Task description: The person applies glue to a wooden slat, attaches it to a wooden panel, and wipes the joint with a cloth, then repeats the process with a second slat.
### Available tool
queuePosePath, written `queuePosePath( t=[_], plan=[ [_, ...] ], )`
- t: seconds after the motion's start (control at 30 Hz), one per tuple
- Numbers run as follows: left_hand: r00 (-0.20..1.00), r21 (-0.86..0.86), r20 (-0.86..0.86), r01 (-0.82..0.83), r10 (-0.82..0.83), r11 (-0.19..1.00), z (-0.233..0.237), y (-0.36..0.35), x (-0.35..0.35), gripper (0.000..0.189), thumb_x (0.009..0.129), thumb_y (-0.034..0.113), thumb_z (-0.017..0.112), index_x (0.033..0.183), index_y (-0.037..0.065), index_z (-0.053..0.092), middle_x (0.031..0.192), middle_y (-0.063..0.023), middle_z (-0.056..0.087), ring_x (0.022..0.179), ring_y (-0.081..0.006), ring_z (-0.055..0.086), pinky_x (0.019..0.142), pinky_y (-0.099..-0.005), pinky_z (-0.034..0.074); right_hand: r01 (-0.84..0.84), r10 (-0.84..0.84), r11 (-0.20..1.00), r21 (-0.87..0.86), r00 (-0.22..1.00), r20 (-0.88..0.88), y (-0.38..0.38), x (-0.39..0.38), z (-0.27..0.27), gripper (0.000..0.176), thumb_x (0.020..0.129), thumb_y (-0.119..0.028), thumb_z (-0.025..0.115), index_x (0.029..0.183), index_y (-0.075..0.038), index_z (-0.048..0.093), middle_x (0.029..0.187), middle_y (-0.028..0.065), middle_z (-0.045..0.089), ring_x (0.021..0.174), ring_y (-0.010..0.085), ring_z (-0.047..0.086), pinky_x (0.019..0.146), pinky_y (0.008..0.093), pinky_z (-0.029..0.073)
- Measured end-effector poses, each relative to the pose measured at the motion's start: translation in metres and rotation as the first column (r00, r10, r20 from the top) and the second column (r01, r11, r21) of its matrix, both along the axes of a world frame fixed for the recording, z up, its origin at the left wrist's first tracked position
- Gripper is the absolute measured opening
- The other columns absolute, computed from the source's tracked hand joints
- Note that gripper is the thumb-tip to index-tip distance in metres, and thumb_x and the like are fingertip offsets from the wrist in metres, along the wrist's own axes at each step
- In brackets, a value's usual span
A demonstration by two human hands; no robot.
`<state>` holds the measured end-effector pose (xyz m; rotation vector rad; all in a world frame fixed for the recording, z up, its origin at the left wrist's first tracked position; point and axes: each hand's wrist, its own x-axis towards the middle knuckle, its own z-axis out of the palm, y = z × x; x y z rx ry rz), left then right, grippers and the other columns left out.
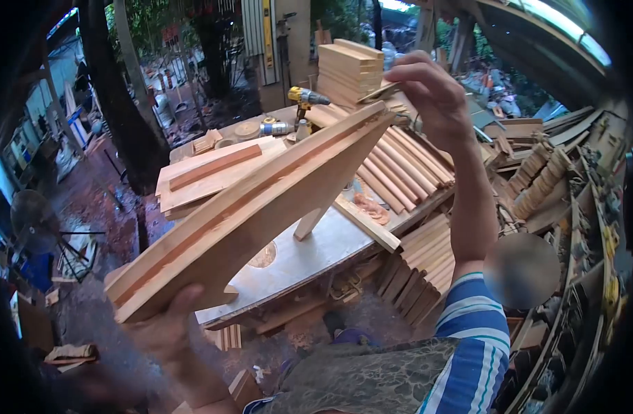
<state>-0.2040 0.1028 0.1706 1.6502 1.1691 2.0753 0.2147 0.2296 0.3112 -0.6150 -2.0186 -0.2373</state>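
A long grooved wooden piece [261, 200] is held up at a slant across the view, its groove facing up. My left hand [171, 324] grips its lower left end, with the thumb on the near side. Beyond its upper right end, my right hand [430, 93] is raised with bent fingers closed on a small thin flat piece [380, 92], whose material I cannot make out. The wooden piece and this small piece are near each other; whether they touch is unclear.
Behind lies a workbench [316, 241] with a yellow drill [304, 98], flat boards [216, 165], rows of wooden slats [406, 165] and a stack of blocks [347, 72]. A fan [37, 214] stands at the left. More wood [537, 176] lies at the right.
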Motion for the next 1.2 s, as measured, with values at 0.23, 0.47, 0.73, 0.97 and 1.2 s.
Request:
queuePosePath(
  t=[0.23,0.47,0.73,0.97,1.2],
  plan=[
    [0.978,0.055,-0.025,0.210,-0.209,0.976,0.020,0.008,0.008,0.061,0.072,0.002,0.092,0.120,-0.002,0.055,0.122,-0.0138,0.062,0.106,-0.0174,0.065,0.086,-0.0303,0.060,0.118,-0.035,0.936,-0.331,0.969,0.246,-0.026,-0.040,0.029,0.022,0.097,0.002,0.056,0.110,-0.006,0.071,0.102,0.0061,0.063,0.095,0.0183,0.064,0.084,0.0328,0.054],
    [0.966,0.057,0.015,0.257,-0.258,0.965,0.026,0.003,0.013,0.059,0.073,0.003,0.092,0.119,-0.001,0.056,0.113,-0.0123,0.068,0.101,-0.0179,0.068,0.085,-0.0300,0.060,0.214,-0.112,0.941,-0.261,0.927,0.357,-0.017,-0.039,0.027,0.018,0.091,-0.004,0.071,0.109,-0.006,0.072,0.097,0.0063,0.069,0.093,0.0195,0.065,0.087,0.0345,0.051],
    [0.989,0.049,0.013,0.149,-0.150,0.988,0.025,0.017,0.009,0.058,0.072,0.001,0.092,0.117,0.001,0.055,0.108,-0.0107,0.069,0.099,-0.0181,0.069,0.086,-0.0313,0.060,-0.240,0.287,0.957,-0.164,0.873,0.394,-0.019,-0.118,0.022,0.017,0.081,0.003,0.072,0.097,0.000,0.070,0.086,0.0117,0.065,0.080,0.0270,0.065,0.069,0.0383,0.051],
    [0.996,-0.125,-0.065,0.050,-0.059,0.991,0.030,0.023,-0.010,0.059,0.070,0.013,0.095,0.116,0.000,0.060,0.109,-0.0089,0.069,0.100,-0.0165,0.068,0.084,-0.0316,0.060,-0.546,0.620,0.783,-0.297,0.651,0.438,-0.048,-0.277,0.034,0.016,0.080,-0.004,0.064,0.095,0.001,0.064,0.084,0.0174,0.063,0.081,0.0361,0.065,0.072,0.0455,0.050],
    [0.950,0.096,0.079,0.294,-0.302,0.951,0.038,0.031,-0.001,0.060,0.074,0.007,0.092,0.123,-0.003,0.058,0.109,-0.0116,0.072,0.099,-0.0178,0.070,0.086,-0.0320,0.062,0.007,0.112,0.970,-0.242,0.873,0.476,0.004,-0.075,0.040,0.016,0.082,-0.001,0.068,0.097,-0.001,0.073,0.085,0.0090,0.066,0.083,0.0234,0.065,0.079,0.0349,0.053]
  ],
)
